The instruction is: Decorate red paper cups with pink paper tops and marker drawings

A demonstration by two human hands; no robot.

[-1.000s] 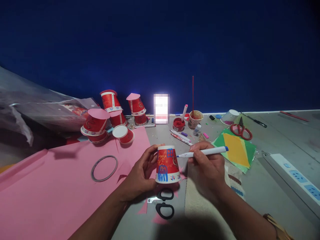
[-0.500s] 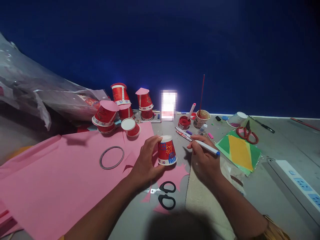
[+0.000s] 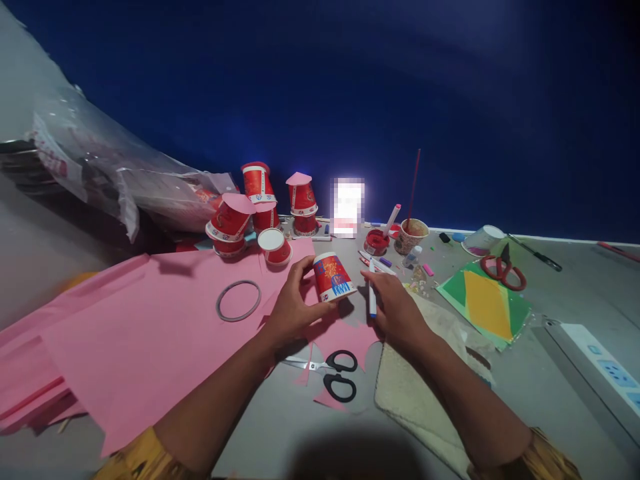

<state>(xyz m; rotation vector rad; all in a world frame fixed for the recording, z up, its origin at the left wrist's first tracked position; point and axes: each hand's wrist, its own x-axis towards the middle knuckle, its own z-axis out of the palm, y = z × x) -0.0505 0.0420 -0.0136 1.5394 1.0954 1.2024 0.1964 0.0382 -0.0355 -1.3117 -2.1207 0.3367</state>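
My left hand (image 3: 294, 303) is closed round a red paper cup (image 3: 332, 276), which is upside down and tilted, its wide rim low and to the right. Blue and yellow drawing marks show on its side. To the right of the cup, my right hand (image 3: 395, 300) grips a white marker (image 3: 373, 293) with a blue end, its tip side pointing away from me and apart from the cup. Below the cup lie pink paper scraps (image 3: 345, 335) and black-handled scissors (image 3: 341, 375) with the blades parted.
Pink paper (image 3: 160, 333) covers the left side, with a grey ring (image 3: 239, 301) on it. Stacked red cups (image 3: 304, 200) stand behind. A paint jar (image 3: 376, 243), a cup with a brush (image 3: 411, 237), red-handled scissors (image 3: 504, 272), a cloth (image 3: 420, 373) and a power strip (image 3: 605, 360) are to the right.
The cup has tilted in my left hand, its rim swinging right. My right hand has turned the marker from nearly crosswise to nearly upright in view. The whole view has shifted slightly.
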